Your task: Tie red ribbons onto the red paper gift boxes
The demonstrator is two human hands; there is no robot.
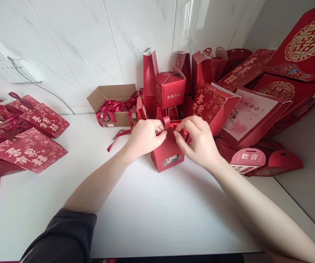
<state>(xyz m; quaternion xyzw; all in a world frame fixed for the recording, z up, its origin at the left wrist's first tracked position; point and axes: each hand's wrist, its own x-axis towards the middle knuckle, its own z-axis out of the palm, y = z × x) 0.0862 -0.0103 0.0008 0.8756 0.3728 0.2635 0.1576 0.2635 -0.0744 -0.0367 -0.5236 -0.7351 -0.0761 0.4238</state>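
A small red gift box [168,151] with a clear window low on its front stands upright on the white table [135,215]. Both hands are at its top. My left hand [147,138] pinches a looped red strap [166,122] at the box's upper left. On the upper right, the thumb and fingers of my right hand [198,140] are closed at the box's top edge; whatever lies between the fingertips is too small to make out.
Behind my hands are an open cardboard box [116,124] of red ribbons and several red boxes [171,89]. Large red bags [302,44] crowd the right, finished-looking boxes [31,149] the left. A cable [42,86] hangs along the wall.
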